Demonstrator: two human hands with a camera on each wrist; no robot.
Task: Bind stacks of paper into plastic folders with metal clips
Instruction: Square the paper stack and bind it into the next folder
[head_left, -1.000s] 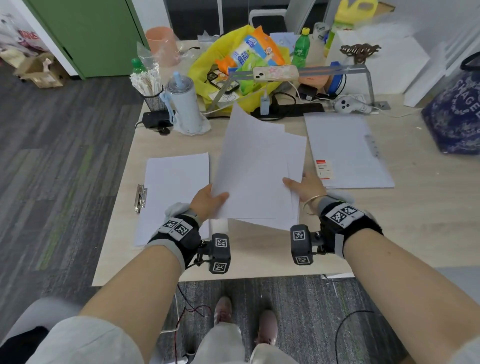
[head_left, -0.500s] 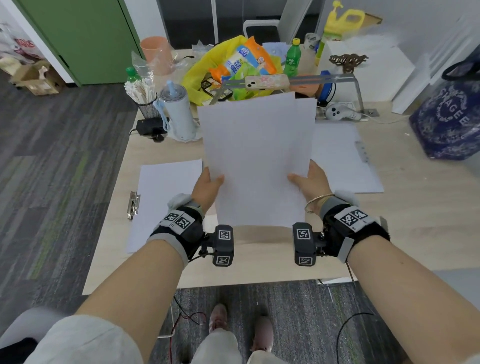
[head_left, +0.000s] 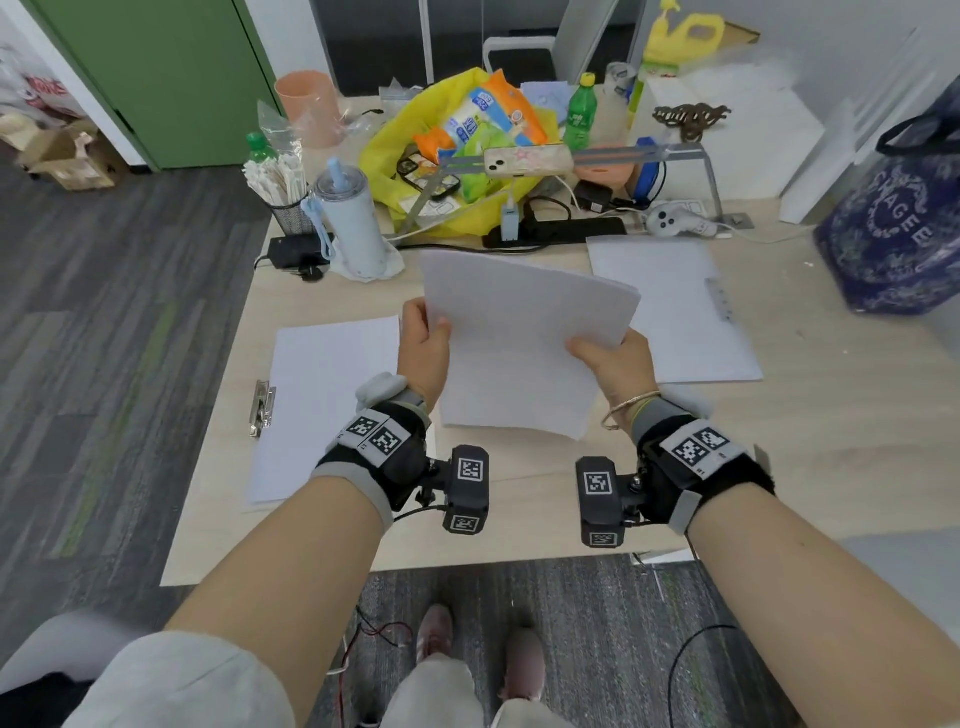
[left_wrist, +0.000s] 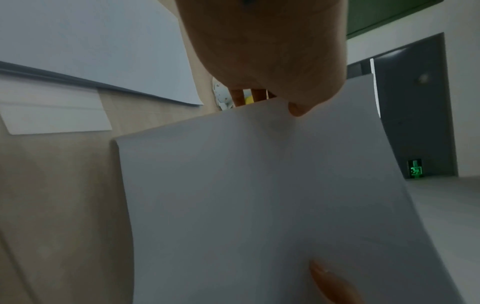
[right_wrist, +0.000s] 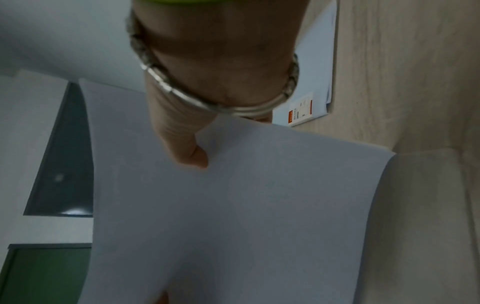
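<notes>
A stack of white paper (head_left: 519, 343) is held up off the worktop (head_left: 831, 467), tilted, between both hands. The left hand (head_left: 423, 348) grips its left edge, thumb on top and fingers (left_wrist: 249, 96) curled behind. The right hand (head_left: 613, 364) grips the right edge the same way, thumb pressed on the upper sheet; a thin bangle (head_left: 628, 408) sits at that wrist.

Under and to the left of the stack lies a folder with white sheets (head_left: 322, 400) flat on the pale wood, and a metal clip (head_left: 261, 408) sits at its left edge, near the worktop's side. To the right lies a second plastic folder (head_left: 675, 312), also flat, with a narrow metal strip (head_left: 719, 299) along its right side; the right wrist view shows an orange-and-white label (right_wrist: 301, 109) on its corner.

The far half of the worktop is crowded: a pale blue tumbler with a straw (head_left: 350, 223), a mesh cup of white sticks (head_left: 283, 192), a yellow bag of snack packets (head_left: 467, 150), a green bottle (head_left: 582, 111), a black power strip (head_left: 556, 231), a phone on a metal stand (head_left: 527, 161) and a white controller (head_left: 667, 224).

Around it, grey striped carpet (head_left: 104, 338) covers the floor, a green door (head_left: 150, 73) stands at the back left, and a dark blue printed bag (head_left: 893, 228) sits at the right.
</notes>
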